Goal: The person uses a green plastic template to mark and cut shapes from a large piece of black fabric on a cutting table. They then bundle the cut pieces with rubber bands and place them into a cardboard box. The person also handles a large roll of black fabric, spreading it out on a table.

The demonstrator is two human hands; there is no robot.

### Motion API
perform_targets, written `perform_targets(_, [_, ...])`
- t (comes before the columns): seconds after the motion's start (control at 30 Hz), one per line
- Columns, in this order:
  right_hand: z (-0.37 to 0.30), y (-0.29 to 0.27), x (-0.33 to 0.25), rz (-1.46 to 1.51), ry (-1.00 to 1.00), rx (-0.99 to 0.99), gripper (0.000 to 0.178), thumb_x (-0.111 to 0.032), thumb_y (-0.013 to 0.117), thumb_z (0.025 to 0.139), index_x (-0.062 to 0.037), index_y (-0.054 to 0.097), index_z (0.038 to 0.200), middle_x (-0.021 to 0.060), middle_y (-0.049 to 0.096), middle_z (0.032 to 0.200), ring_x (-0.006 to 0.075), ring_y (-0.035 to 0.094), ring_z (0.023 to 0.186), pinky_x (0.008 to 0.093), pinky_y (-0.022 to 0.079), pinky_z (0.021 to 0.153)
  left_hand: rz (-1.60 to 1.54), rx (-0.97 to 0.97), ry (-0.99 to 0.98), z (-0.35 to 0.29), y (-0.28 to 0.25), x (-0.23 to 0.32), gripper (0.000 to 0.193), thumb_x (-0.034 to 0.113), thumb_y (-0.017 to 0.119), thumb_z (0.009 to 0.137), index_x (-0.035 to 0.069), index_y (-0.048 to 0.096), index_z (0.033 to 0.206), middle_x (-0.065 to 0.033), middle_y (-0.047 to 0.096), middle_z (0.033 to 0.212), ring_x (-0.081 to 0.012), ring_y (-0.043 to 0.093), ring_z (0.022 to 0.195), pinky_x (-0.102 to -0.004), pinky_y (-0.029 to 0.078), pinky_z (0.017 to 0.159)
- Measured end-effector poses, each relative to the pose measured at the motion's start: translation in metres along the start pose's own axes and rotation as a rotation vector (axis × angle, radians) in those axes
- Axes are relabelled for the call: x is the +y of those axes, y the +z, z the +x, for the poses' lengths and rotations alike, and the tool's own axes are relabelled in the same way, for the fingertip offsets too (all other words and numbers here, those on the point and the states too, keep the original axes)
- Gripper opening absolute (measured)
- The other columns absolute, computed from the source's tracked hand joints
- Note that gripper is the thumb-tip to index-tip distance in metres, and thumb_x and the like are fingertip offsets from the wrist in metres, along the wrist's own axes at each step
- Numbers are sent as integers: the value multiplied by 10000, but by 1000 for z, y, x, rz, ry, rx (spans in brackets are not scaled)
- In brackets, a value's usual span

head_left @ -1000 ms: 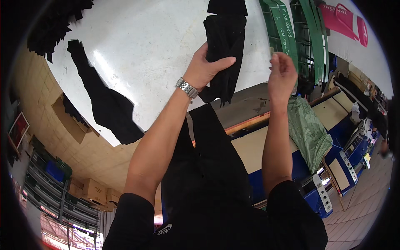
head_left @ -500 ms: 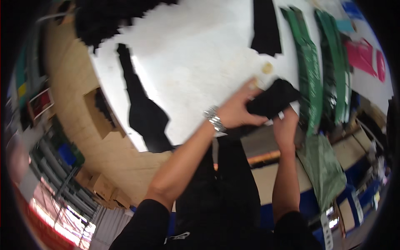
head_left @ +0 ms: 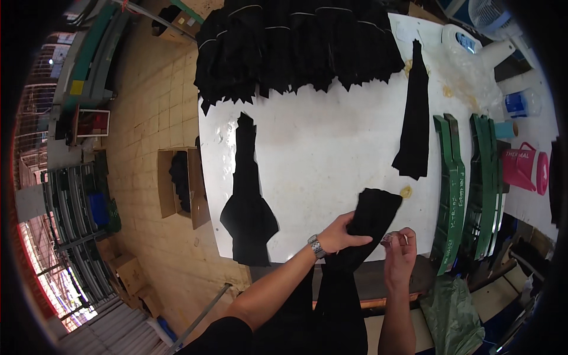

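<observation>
Black folded cloth (head_left: 377, 212) was held at the near edge of the white tabletop (head_left: 331, 154), right of its middle. The left hand (head_left: 341, 235) was clamped on the bundle, its thumb showing on the near side. The right hand (head_left: 401, 242) stood apart from the left, just beside the cloth, fingers curled inward; whether they gripped anything could not be told. A yellow ring (head_left: 406, 192) lay near the bundle's far end. Along the left edge lay a flared cloth piece (head_left: 248, 219); near the right edge, a tapering cloth piece (head_left: 414, 133). Dark heaped cloth (head_left: 296, 50) lined the far edge.
</observation>
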State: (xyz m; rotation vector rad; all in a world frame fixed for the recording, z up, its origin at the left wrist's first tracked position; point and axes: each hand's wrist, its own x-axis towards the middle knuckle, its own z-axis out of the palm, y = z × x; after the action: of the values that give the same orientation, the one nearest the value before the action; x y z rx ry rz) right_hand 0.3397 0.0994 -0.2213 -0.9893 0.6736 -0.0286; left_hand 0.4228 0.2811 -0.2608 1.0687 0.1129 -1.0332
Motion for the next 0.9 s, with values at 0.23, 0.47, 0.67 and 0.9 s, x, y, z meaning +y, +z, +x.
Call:
perform_targets(0.23, [9,36,-35,630,115,-242,864,-570,576,944,-263,92,1590,250,486,1359,130,467,607,282,499,661,-607,14,-4,-31,-23,-28,538,123,783,837,20,541,1307,-88,678,1157,-183,668,1052,-361,553,914])
perform_targets(0.47, [58,74,-100,-340,363,-775,1067,-631,733,784,-258,116,1571,329,331,1505,194,684,700,300,592,640,479,-195,-14,-54,-28,29,895,204,811,799,-21,308,1506,-183,580,1334,-264,591,1195,-344,446,1046])
perform_targets(0.67, [8,135,-83,-1123,-223,-1113,544,-277,822,794,-51,577,1225,198,691,1045,235,704,758,325,567,728,639,204,-27,-53,-45,6,914,315,808,816,-38,292,1482,-244,617,1233,-284,639,1077,-406,512,931])
perform_targets(0.9, [3,69,-16,-823,97,-398,788,-58,777,796,-33,390,1481,144,641,1120,194,638,1020,295,512,888,-195,194,51,-84,-41,32,812,150,749,886,7,265,1521,-110,489,1416,-165,478,1287,-341,414,1080])
